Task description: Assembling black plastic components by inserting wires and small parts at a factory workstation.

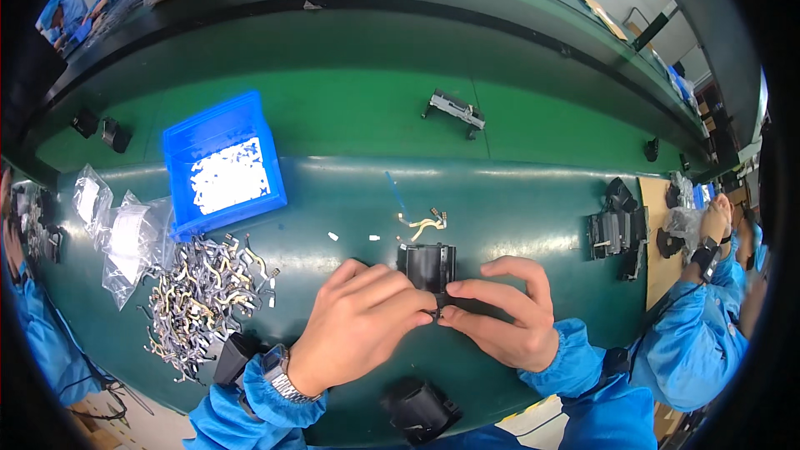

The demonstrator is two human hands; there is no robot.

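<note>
A black plastic housing [427,265] sits between my hands at the middle of the bench. My left hand [362,321] comes at it from the left, its fingers closed on the near end. From the right, my right hand [507,315] pinches the same near end with thumb and forefinger. What small part lies under the fingertips I cannot make out. Just beyond the housing are a few loose short flex cables [423,223] and two small white pieces, one of them a white piece [374,237]. Another black housing [421,408] lies near the front edge.
A blue bin [177,175] of small white pieces stands at left. Before it lie a heap of flex cables [200,304] and clear plastic bags [129,237]. A grey-black part [454,112] rests under the shelf; stacked black housings [617,229] are at right, beside a co-worker's arm [692,317].
</note>
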